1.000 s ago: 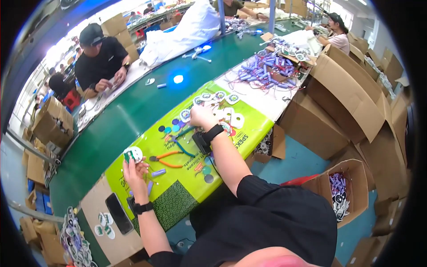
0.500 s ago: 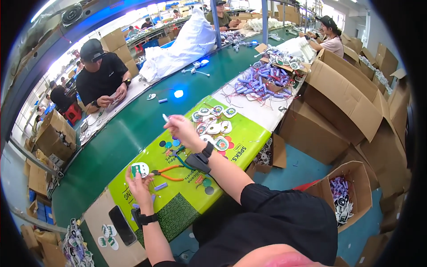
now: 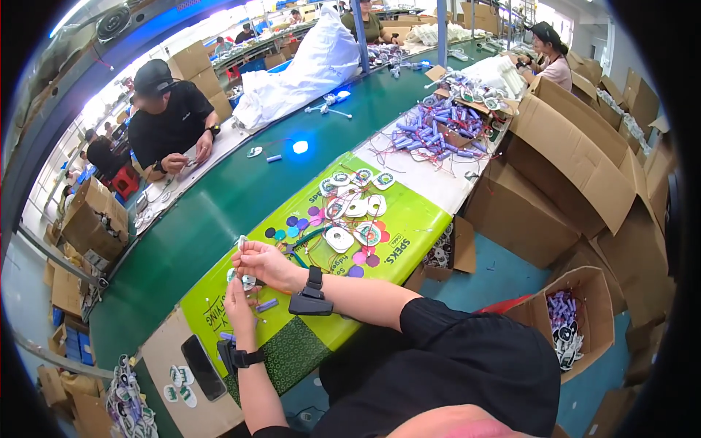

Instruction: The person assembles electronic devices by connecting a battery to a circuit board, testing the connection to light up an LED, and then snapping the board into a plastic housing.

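Observation:
Over the left part of a lime-green printed mat [image 3: 212, 292], my two hands are close together. My left hand [image 3: 238, 305] is closed on a white rounded housing with a green circuit board [image 3: 231, 275], now mostly covered by fingers. My right hand [image 3: 270, 266] pinches a small white piece [image 3: 242, 240] just above that housing; its exact kind is too small to tell. Beside my left hand lies a purple cylindrical battery cell [image 3: 267, 305]. Right of my hands, several white housings with wires [image 3: 355, 207] lie on the mat, near coloured discs [image 3: 293, 221] and a teal-handled tool [image 3: 296, 253].
A black phone [image 3: 203, 368] and small white parts [image 3: 178, 387] lie at the left. Purple cells [image 3: 438, 130] are heaped far right. A co-worker [image 3: 175, 120] sits across the green belt [image 3: 182, 233]. Cardboard boxes [image 3: 511, 219] stand to the right.
My right hand has come left and nearer with the small white piece, from over the belt's edge to my left hand. It now covers the orange-handled pliers.

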The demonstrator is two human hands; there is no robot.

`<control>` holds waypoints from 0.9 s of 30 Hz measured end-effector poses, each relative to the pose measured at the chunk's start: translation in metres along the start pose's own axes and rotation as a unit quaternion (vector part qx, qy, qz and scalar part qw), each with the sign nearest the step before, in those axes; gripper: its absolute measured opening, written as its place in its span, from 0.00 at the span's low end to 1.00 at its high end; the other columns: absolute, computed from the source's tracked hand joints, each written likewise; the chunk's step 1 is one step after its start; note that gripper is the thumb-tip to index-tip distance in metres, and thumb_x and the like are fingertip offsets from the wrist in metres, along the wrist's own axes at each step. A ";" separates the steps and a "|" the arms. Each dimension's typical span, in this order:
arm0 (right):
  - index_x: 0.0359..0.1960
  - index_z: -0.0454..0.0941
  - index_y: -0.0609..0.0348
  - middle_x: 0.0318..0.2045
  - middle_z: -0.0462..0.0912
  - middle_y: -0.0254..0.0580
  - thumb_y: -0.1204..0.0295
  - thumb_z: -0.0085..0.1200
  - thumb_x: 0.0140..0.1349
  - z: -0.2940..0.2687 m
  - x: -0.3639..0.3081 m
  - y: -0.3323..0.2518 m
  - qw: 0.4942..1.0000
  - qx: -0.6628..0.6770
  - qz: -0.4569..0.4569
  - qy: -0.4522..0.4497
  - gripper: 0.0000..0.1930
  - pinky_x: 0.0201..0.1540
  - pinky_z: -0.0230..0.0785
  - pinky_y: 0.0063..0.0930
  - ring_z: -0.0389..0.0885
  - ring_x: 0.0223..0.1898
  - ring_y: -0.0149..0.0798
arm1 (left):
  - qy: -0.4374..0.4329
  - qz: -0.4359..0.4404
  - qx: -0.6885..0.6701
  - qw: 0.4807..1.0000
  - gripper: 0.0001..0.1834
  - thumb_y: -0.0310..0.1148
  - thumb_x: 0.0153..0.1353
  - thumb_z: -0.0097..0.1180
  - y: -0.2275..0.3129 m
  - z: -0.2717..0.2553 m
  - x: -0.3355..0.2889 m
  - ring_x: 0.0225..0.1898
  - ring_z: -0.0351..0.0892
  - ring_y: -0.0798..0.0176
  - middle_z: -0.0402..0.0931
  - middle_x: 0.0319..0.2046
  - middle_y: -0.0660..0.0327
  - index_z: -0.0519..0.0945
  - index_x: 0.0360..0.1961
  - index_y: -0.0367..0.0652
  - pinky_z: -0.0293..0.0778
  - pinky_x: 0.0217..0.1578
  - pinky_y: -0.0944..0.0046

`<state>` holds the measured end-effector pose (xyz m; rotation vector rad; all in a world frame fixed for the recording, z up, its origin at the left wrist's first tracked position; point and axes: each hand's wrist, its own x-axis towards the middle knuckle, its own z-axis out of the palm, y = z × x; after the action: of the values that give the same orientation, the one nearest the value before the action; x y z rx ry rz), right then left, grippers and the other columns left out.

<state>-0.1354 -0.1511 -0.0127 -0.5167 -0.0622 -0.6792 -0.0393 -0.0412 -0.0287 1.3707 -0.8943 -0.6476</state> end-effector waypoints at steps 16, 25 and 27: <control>0.45 0.69 0.67 0.29 0.79 0.42 0.71 0.53 0.58 -0.010 0.000 0.020 0.887 -0.452 -0.048 0.083 0.16 0.27 0.71 0.25 0.79 0.29 0.32 | 0.166 0.076 0.039 0.982 0.12 0.35 0.64 0.50 0.013 -0.009 0.004 0.28 0.73 0.78 0.77 0.34 0.65 0.80 0.40 0.37 0.62 0.19 0.78; 0.36 0.79 0.60 0.22 0.76 0.40 0.61 0.57 0.56 0.011 -0.008 -0.008 0.757 -0.617 -0.210 0.039 0.15 0.27 0.66 0.28 0.75 0.24 0.35 | 0.159 0.233 0.313 0.907 0.08 0.28 0.55 0.58 0.020 0.006 -0.004 0.26 0.74 0.59 0.74 0.26 0.54 0.82 0.35 0.35 0.70 0.28 0.62; 0.34 0.80 0.60 0.23 0.76 0.41 0.63 0.58 0.55 0.008 -0.004 -0.004 0.764 -0.595 -0.248 0.012 0.13 0.27 0.66 0.27 0.75 0.24 0.36 | 0.131 0.251 0.370 0.885 0.07 0.28 0.55 0.59 0.024 0.010 -0.006 0.26 0.75 0.57 0.74 0.26 0.53 0.82 0.34 0.36 0.70 0.27 0.61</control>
<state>-0.1399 -0.1477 -0.0053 -1.7722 0.2984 -1.2247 -0.0535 -0.0382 -0.0064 1.7351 -1.2744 0.3254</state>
